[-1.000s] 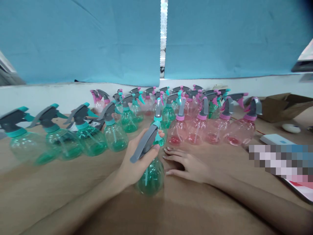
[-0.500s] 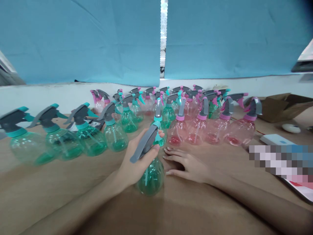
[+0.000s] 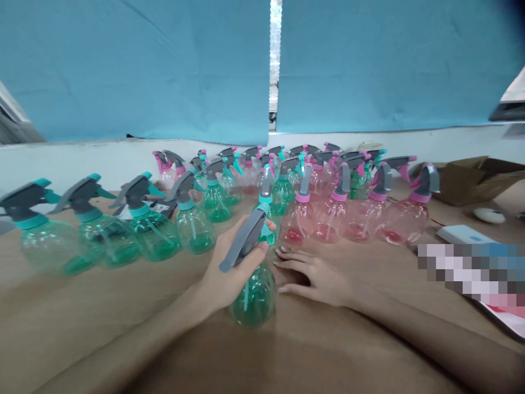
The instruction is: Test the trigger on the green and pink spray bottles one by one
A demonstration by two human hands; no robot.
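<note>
My left hand [image 3: 229, 268] is wrapped round the neck of a green spray bottle [image 3: 253, 301] with a grey and teal trigger head. This bottle stands in front of me on the brown tabletop [image 3: 328, 350], its head angled away. Just to its right, my right hand [image 3: 315, 276] rests on the table with fingers spread, holding nothing and apart from the bottle. Beyond the right hand is a row of pink spray bottles [image 3: 296, 227]. A row of green spray bottles [image 3: 194, 232] runs off to the left. Another green bottle is partly hidden behind my left hand.
More pink and green spray bottles [image 3: 283, 191] crowd the back by the white wall. An open cardboard box [image 3: 471, 178], a white computer mouse [image 3: 489, 215] and a white box [image 3: 465, 234] lie at the right, near a blurred-out patch. A blue curtain [image 3: 143, 71] hangs behind.
Hardly anything differs. Both hands and the held bottle keep their places; the view has shifted very slightly.
</note>
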